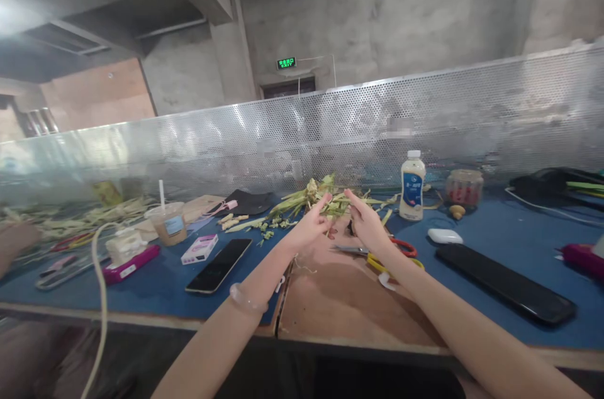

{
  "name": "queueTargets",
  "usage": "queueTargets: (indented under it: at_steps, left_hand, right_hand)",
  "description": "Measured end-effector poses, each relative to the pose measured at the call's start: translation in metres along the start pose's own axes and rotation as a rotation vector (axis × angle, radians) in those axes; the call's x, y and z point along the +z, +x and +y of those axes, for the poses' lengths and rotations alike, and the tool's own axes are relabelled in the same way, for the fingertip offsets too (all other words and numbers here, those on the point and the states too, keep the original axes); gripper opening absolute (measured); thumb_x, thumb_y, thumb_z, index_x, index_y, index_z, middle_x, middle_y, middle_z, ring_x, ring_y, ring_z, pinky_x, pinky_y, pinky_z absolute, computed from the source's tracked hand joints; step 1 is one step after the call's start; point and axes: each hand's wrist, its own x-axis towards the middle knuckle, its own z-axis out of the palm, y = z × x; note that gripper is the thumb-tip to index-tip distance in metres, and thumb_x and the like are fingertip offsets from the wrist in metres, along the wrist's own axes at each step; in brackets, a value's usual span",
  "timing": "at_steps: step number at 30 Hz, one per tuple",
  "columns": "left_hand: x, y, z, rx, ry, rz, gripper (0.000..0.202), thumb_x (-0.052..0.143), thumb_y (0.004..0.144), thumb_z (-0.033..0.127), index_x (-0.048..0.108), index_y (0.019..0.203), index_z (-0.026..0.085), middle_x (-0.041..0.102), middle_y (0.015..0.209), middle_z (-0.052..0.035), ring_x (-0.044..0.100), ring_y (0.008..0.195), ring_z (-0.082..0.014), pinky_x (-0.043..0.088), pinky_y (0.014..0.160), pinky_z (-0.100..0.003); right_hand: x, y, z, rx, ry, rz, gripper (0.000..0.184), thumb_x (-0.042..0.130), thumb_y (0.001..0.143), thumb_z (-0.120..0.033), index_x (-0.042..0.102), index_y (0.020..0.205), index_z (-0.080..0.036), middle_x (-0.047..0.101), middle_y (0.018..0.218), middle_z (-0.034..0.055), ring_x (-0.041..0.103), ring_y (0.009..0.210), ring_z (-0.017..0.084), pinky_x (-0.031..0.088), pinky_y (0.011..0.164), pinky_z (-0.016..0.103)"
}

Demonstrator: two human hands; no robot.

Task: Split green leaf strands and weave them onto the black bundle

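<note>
Centrally, in the head view, the left hand [309, 227] and right hand [369, 226] face each other, apart, with fingers partly curled and one digit of each extended; whether either grips anything cannot be told. Just beyond them, a loose bundle of yellow-green, leafy plant stems [302, 197] lies on the worktop. Steel-bladed scissors with red and yellow handles [352, 250] rest beneath the right forearm, on a bare brown wooden panel [330, 311].
</note>
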Motion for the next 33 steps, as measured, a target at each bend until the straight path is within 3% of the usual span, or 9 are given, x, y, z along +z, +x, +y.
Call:
queueTargets:
  at_steps: [5, 11, 15, 19, 22, 28, 33]
  left_hand:
    - [0.0, 0.002, -0.005, -0.03, -0.028, 0.045, 0.081, 0.061, 0.072, 0.028, 0.013, 0.138, 0.032, 0.003, 0.147, -0.0108, 0.053, 0.065, -0.0065, 0.05, 0.065, -0.029]
    - [-0.002, 0.001, -0.011, -0.069, -0.078, 0.115, 0.084, 0.061, 0.072, 0.027, 0.011, 0.139, 0.029, 0.027, 0.14, -0.0145, 0.055, 0.066, -0.0084, 0.05, 0.07, -0.032]
    - [-0.005, 0.004, -0.016, -0.089, -0.09, 0.145, 0.084, 0.062, 0.071, 0.026, 0.013, 0.139, 0.025, 0.043, 0.128, -0.0142, 0.055, 0.068, -0.01, 0.049, 0.071, -0.031]
    - [-0.007, 0.006, -0.018, -0.104, -0.119, 0.143, 0.086, 0.061, 0.072, 0.025, 0.007, 0.14, 0.021, 0.06, 0.099, -0.0098, 0.056, 0.068, -0.0116, 0.048, 0.072, -0.032]
    - [-0.008, 0.005, -0.014, -0.114, -0.114, 0.155, 0.084, 0.06, 0.073, 0.024, 0.01, 0.14, 0.02, 0.06, 0.096, -0.0099, 0.057, 0.067, -0.0114, 0.047, 0.074, -0.032]
    - [-0.01, 0.003, -0.002, -0.098, -0.107, 0.144, 0.071, 0.065, 0.069, 0.026, 0.032, 0.133, 0.024, 0.037, 0.134, -0.0127, 0.057, 0.074, -0.0117, 0.05, 0.072, -0.033]
    - [-0.003, -0.001, 0.007, -0.106, -0.055, 0.125, 0.06, 0.062, 0.073, 0.032, 0.039, 0.128, 0.025, 0.044, 0.127, -0.0124, 0.06, 0.08, -0.0159, 0.051, 0.067, -0.032]
  right_hand:
    - [0.002, 0.0, -0.005, 0.03, -0.01, 0.029, 0.046, 0.033, 0.083, -0.018, 0.045, 0.127, -0.016, 0.047, 0.128, 0.0084, 0.044, 0.118, 0.018, 0.033, 0.1, 0.038]
    - [0.001, 0.0, -0.006, 0.036, 0.003, 0.025, 0.045, 0.034, 0.083, -0.019, 0.047, 0.126, -0.015, 0.05, 0.125, 0.0094, 0.045, 0.117, 0.02, 0.034, 0.1, 0.039]
    - [0.001, 0.0, -0.006, 0.051, 0.014, 0.027, 0.045, 0.035, 0.083, -0.018, 0.047, 0.126, -0.014, 0.048, 0.128, 0.0098, 0.042, 0.12, 0.02, 0.03, 0.102, 0.04]
    - [0.001, -0.001, -0.008, 0.071, 0.029, 0.031, 0.045, 0.033, 0.082, -0.016, 0.048, 0.125, -0.014, 0.049, 0.126, 0.0082, 0.045, 0.117, 0.019, 0.033, 0.1, 0.038]
    - [0.001, -0.002, -0.011, 0.072, 0.023, 0.048, 0.046, 0.033, 0.081, -0.015, 0.049, 0.124, -0.013, 0.05, 0.126, 0.009, 0.046, 0.116, 0.02, 0.034, 0.1, 0.039]
    - [-0.009, 0.0, -0.009, 0.009, 0.006, 0.002, 0.047, 0.033, 0.08, -0.015, 0.049, 0.124, -0.017, 0.051, 0.125, 0.007, 0.045, 0.117, 0.021, 0.033, 0.1, 0.041]
    - [-0.014, 0.0, -0.014, 0.041, 0.059, -0.054, 0.045, 0.032, 0.082, -0.024, 0.05, 0.124, -0.019, 0.065, 0.094, 0.0062, 0.059, 0.093, 0.022, 0.048, 0.081, 0.039]
